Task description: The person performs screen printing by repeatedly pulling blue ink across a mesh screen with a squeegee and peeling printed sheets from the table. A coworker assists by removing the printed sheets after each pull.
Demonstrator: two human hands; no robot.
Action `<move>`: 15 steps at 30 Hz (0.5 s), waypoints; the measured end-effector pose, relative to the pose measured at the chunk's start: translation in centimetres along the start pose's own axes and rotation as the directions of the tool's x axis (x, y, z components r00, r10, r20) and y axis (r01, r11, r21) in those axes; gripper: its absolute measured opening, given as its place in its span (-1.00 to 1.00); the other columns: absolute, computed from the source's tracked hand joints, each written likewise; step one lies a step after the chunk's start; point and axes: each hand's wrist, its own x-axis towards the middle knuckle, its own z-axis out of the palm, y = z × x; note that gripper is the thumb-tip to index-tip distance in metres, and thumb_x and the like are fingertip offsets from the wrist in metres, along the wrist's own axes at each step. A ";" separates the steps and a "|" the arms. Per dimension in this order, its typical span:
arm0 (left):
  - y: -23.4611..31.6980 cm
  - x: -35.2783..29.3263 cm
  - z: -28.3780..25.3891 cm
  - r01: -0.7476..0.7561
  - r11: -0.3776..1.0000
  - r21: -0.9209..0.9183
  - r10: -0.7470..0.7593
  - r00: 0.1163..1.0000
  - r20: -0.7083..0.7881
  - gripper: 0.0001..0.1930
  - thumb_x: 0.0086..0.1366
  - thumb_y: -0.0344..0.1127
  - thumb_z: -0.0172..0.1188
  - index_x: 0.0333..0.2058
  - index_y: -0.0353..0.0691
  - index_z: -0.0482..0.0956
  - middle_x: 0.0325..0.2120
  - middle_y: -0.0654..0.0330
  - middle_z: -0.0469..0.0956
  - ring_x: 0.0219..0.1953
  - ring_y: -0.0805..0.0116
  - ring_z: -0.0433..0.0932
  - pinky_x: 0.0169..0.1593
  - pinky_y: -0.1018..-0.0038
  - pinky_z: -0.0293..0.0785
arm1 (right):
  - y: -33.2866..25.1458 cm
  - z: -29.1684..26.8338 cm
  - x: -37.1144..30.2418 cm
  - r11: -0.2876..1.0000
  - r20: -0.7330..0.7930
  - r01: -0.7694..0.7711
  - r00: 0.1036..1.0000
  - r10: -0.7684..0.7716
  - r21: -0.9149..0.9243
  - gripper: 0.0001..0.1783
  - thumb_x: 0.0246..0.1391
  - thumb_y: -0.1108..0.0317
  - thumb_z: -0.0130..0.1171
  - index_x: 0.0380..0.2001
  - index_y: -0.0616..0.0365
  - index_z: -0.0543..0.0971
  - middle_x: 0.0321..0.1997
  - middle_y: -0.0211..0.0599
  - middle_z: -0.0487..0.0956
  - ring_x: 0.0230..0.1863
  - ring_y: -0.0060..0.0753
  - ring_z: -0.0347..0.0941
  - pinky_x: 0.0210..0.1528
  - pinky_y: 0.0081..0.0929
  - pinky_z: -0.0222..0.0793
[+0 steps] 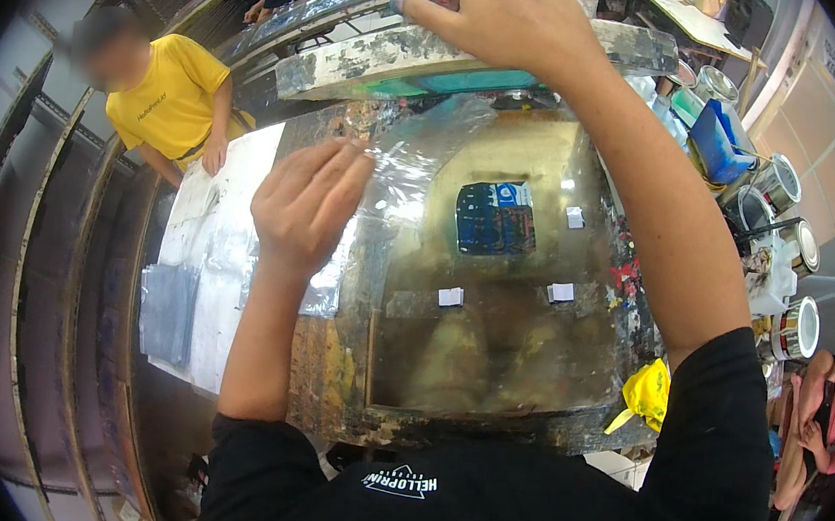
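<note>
Paint-stained worktable (326,377), glossy printing board (488,358) on top. Splattered screen frame (356,62) raised beyond board. Clear plastic film (428,151) over board's far-left part, below frame. Right hand (511,18) up by frame, thumb apart from fingers; grip unclear. Left hand (307,205) with fingers narrow, apparently pinching film edge. Dark-blue print (495,218) mid-board; film or board beneath, cannot tell. Step, likely: shifting film under raised frame. Next move calls for keeping frame clear, film unwrinkled.

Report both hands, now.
Left hand: closed, pinching clear plastic film.
Right hand: over the paint-stained frame; whether its grip is closed cannot be told.
</note>
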 end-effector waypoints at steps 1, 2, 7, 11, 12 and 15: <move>-0.6 -0.7 0.0 0.020 1.000 0.003 -0.020 0.999 0.043 -0.77 0.16 -0.47 0.35 -0.17 -0.23 0.69 -0.27 0.16 0.73 -0.18 0.18 0.72 -0.15 0.31 0.64 | -0.1 -0.1 -0.1 1.000 -0.008 0.001 1.000 -0.001 0.002 -0.25 0.29 -0.29 0.00 -0.33 0.25 0.79 -0.30 0.17 0.73 -0.15 0.18 0.70 0.03 0.02 0.55; -1.3 -1.2 0.1 0.042 0.999 0.010 -0.042 0.996 0.079 -0.76 0.16 -0.47 0.34 -0.16 -0.24 0.69 -0.26 0.15 0.73 -0.18 0.18 0.72 -0.15 0.31 0.65 | -0.1 -0.2 -0.1 1.000 -0.017 0.007 1.000 -0.007 0.004 -0.26 0.29 -0.29 0.01 -0.33 0.24 0.79 -0.31 0.17 0.73 -0.16 0.18 0.70 0.02 0.02 0.56; -3.1 -3.0 0.4 0.061 0.997 0.037 -0.064 0.995 0.081 -0.73 0.17 -0.47 0.34 -0.11 -0.26 0.70 -0.24 0.13 0.73 -0.14 0.14 0.72 -0.12 0.30 0.67 | -0.7 -0.2 0.3 0.998 -0.053 -0.056 0.997 0.056 -0.015 -0.26 0.26 -0.29 0.03 -0.36 0.26 0.78 -0.33 0.16 0.73 -0.19 0.20 0.70 -0.01 0.04 0.57; 4.8 -6.3 1.4 0.053 0.994 -0.097 -0.046 0.996 0.073 -0.82 0.26 -0.43 0.36 -0.16 -0.20 0.76 -0.20 0.20 0.76 -0.02 0.22 0.72 0.01 0.34 0.70 | -0.7 -0.1 0.4 0.997 0.012 -0.075 0.997 0.075 -0.005 -0.26 0.25 -0.27 0.03 -0.40 0.28 0.77 -0.37 0.20 0.71 -0.22 0.22 0.69 -0.05 0.04 0.58; 7.4 -7.4 2.3 0.115 0.980 -0.162 -0.088 0.982 0.167 -0.84 0.26 -0.39 0.36 -0.18 -0.24 0.75 -0.21 0.17 0.76 -0.02 0.21 0.72 0.05 0.34 0.70 | -0.6 -0.2 0.3 0.999 -0.018 -0.049 0.999 0.049 0.002 -0.26 0.25 -0.27 0.02 -0.41 0.28 0.76 -0.38 0.20 0.71 -0.23 0.23 0.69 -0.05 0.04 0.59; 13.6 -10.3 7.3 0.273 0.911 -0.309 -0.136 0.907 0.399 -0.65 0.27 -0.36 0.27 0.02 -0.35 0.63 -0.04 -0.03 0.70 0.03 0.03 0.71 0.08 0.26 0.68 | -0.4 -0.3 0.1 1.000 -0.034 -0.012 0.999 0.013 0.009 -0.26 0.24 -0.26 0.01 -0.43 0.29 0.76 -0.39 0.21 0.70 -0.26 0.24 0.69 -0.07 0.02 0.60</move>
